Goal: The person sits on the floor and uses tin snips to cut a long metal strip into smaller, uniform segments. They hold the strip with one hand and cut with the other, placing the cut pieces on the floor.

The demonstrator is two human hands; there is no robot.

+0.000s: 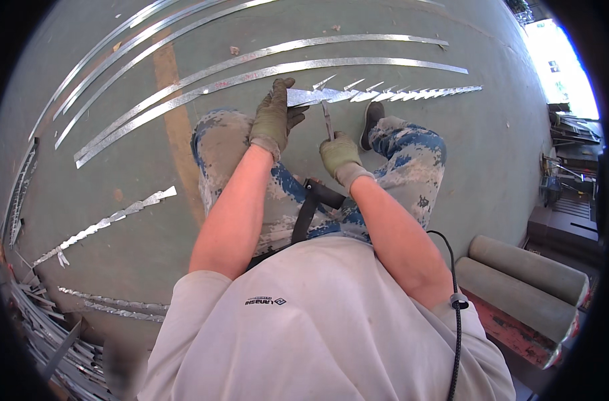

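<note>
My left hand (273, 117), in a dull green work glove, grips the near-left end of a jagged metal strip (304, 97). Pointed teeth cut from this strip stick up, and its toothed length runs off to the right in a row of bent, leaf-like barbs. My right hand (341, 155), also gloved, is closed round a slim metal tool (328, 121) whose tip meets the strip's lower edge. The tool's handle is hidden in the glove, so its exact kind cannot be made out.
Long flat metal strips (331, 66) lie on the green floor beyond my hands. Twisted toothed strips (107, 222) lie at left, near a heap of metal scrap (57, 354). Large grey rolls (518, 294) rest at right. A black T-shaped thing (326, 194) sits between my thighs.
</note>
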